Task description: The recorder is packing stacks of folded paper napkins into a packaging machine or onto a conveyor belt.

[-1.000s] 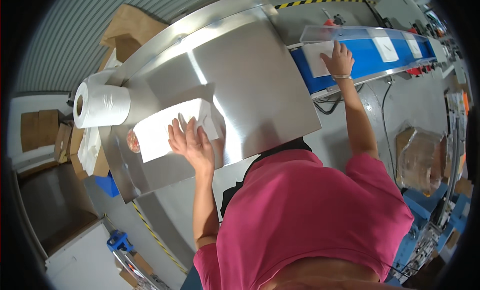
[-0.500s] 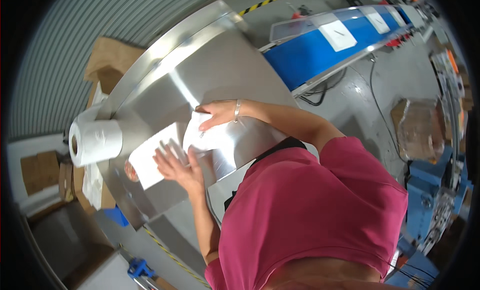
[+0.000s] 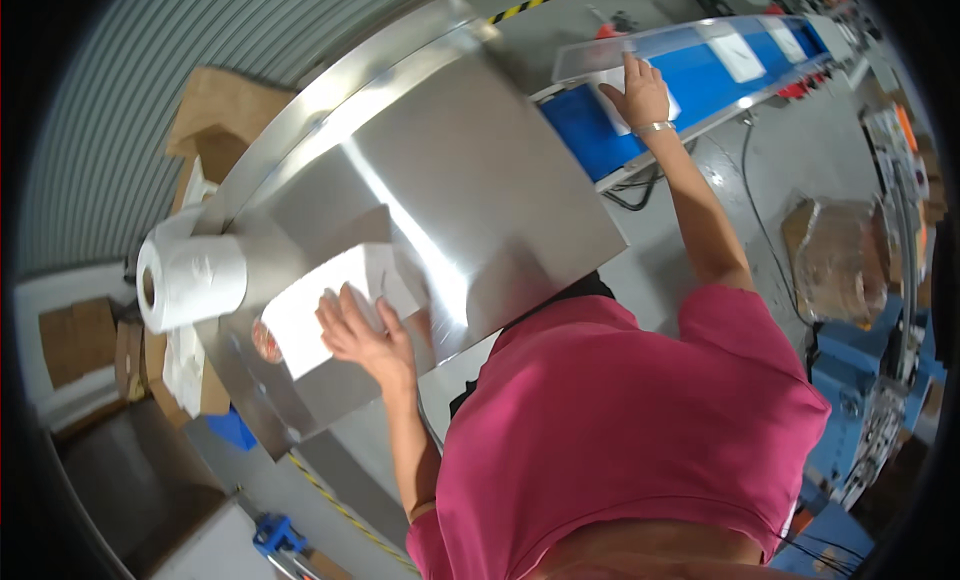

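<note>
On the steel table (image 3: 470, 160), my left hand (image 3: 365, 335) rests with spread fingers on some flat white sheets or bags (image 3: 310, 320). One piece at the right end of them bears a small dark mark and lifts a little off the metal. A round reddish disc (image 3: 265, 341) lies against their left end. Over at the far right, my right hand (image 3: 643, 92) reaches above the blue conveyor belt (image 3: 585, 125), fingers stretched and thumb apart. Beneath it is a flat white piece (image 3: 608, 85), partly hidden by the hand.
Further white pieces (image 3: 737, 56) lie spaced along the belt, behind a clear guard (image 3: 575, 62). A large white roll (image 3: 205, 278) stands at the table's left edge by cardboard boxes (image 3: 235, 110). A plastic-wrapped box (image 3: 840, 260) and blue machinery (image 3: 840, 400) are at right.
My right hand has moved from the table out to the belt, where a white piece now lies under it. Pieces on the belt have shifted away. My left hand has barely moved.
</note>
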A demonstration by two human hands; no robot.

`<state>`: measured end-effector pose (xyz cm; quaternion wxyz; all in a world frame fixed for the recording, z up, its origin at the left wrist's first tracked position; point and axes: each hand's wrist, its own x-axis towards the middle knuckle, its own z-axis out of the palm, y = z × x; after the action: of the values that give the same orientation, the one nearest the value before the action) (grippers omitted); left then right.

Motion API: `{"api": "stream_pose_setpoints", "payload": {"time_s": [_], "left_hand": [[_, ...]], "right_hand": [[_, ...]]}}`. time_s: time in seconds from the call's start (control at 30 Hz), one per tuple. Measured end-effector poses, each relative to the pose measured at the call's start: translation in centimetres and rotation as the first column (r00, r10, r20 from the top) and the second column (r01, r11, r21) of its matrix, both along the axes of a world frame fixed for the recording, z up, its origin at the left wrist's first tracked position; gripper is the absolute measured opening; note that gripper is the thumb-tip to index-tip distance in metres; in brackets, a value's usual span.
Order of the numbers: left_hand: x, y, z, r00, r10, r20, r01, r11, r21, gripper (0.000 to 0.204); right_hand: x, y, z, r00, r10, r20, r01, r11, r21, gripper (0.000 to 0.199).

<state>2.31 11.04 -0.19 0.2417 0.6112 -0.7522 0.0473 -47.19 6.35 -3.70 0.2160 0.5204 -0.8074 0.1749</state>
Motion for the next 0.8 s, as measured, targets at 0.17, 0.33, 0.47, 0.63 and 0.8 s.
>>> {"api": "stream_pose_setpoints", "payload": {"time_s": [0.17,0.33,0.47,0.63,0.8], "left_hand": [[-1.1,-0.4,0.6,0.999,-0.02,-0.048,0.021,1.0,0.02,0.073],[11.0,-5.2,3.0,0.805,0.168,-0.569,-0.169,0.984,0.051,0.05],[18.0,-8.5,1.8,0.3,0.424,-0.854,0.023,0.892,0.451,0.049],[18.1,-9.3,-2.0,0.451,0.347,-0.822,0.063,0.907,0.417,0.029],[9.8,-7.6,-4.6,0.413,0.212,-0.886,0.153,0.942,0.297,0.028]], "right_hand": [[19.1,0.1,1.7,0.157,0.436,0.886,-0.729,0.656,-0.194,0.03],[31.2,-1.7,-0.5,-0.179,0.333,0.926,-0.885,0.356,-0.299,0.044],[33.1,-2.4,0.0,-0.106,0.196,0.975,-0.892,0.414,-0.181,0.09],[32.9,-1.9,-2.0,-0.203,0.245,0.948,-0.821,0.486,-0.301,0.066],[26.3,-0.9,-4.3,-0.291,0.27,0.918,-0.828,0.41,-0.383,0.045]]}}
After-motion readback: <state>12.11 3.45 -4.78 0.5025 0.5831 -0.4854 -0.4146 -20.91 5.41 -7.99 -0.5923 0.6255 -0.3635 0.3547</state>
